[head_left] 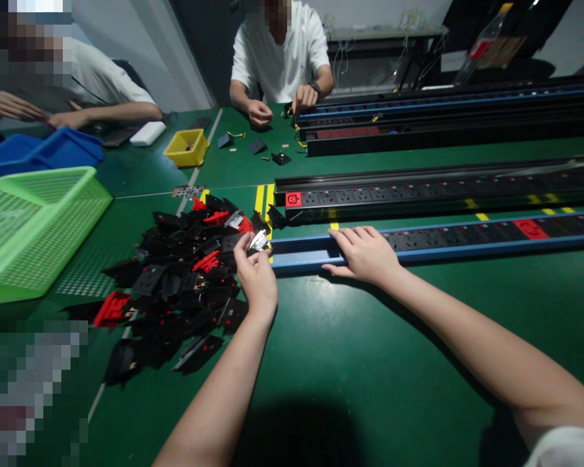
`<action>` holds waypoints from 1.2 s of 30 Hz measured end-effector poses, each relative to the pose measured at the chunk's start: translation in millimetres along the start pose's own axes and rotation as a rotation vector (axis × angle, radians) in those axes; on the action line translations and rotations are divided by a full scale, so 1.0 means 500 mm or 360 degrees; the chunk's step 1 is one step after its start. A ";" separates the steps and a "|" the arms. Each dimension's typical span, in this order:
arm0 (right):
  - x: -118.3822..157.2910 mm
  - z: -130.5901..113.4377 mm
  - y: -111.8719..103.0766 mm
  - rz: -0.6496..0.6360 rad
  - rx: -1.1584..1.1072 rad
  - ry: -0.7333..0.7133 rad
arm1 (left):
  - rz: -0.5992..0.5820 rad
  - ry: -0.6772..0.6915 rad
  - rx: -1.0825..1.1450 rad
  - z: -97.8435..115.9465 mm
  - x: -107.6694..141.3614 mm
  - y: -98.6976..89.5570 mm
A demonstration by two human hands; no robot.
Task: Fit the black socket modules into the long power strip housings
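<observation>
My left hand [257,275] pinches a small socket module [259,242] with a shiny pale face, at the left end of a blue power strip [467,237]. Across that strip lies my right hand [367,255], thumb on the near edge and fingers over the far edge. Between the hands the blue channel [302,255] is bare inside; right of my right hand it is filled with black sockets and one red socket [530,229]. Beside my left hand spreads a heap of black and red socket modules [163,282]. My right palm hides part of the strip.
A black power strip [394,189] lies just beyond the blue one, with more strips [448,123] farther back. On the left are a green basket [39,227], blue trays [43,150] and a yellow bin [187,148]. Two people sit across the green table [370,363].
</observation>
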State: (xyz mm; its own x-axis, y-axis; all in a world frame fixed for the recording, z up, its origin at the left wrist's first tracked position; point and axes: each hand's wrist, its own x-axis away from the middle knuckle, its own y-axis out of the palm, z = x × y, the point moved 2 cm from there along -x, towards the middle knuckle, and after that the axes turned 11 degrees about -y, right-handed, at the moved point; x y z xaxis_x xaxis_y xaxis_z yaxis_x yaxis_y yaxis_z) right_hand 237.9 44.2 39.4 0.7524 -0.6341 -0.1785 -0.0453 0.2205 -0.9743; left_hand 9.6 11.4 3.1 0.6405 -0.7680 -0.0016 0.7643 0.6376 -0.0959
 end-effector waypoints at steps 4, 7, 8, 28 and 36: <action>0.001 0.000 0.000 0.0033 0.0031 -0.0026 | 0.0028 0.0034 0.0002 0.003 0.005 0.003; 0.002 0.000 -0.001 0.0053 0.0049 -0.0041 | 0.0045 0.0055 0.0025 0.004 0.008 0.005; 0.001 0.000 -0.001 0.0055 0.0053 -0.0044 | 0.0041 0.0054 0.0030 0.004 0.008 0.005; 0.001 0.000 0.000 0.0056 0.0072 -0.0058 | 0.0128 0.0003 0.0191 -0.009 0.003 0.006; 0.001 0.000 0.001 0.0055 0.0080 -0.0060 | 0.0226 0.0187 0.0073 0.000 0.006 -0.004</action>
State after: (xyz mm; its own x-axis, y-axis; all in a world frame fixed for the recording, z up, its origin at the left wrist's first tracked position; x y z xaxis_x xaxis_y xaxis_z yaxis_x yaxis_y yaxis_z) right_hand 238.3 44.3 38.9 0.7754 -0.5971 -0.2055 -0.0394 0.2790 -0.9595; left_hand 10.3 7.8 3.0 0.7312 -0.6700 -0.1282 0.6711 0.7402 -0.0412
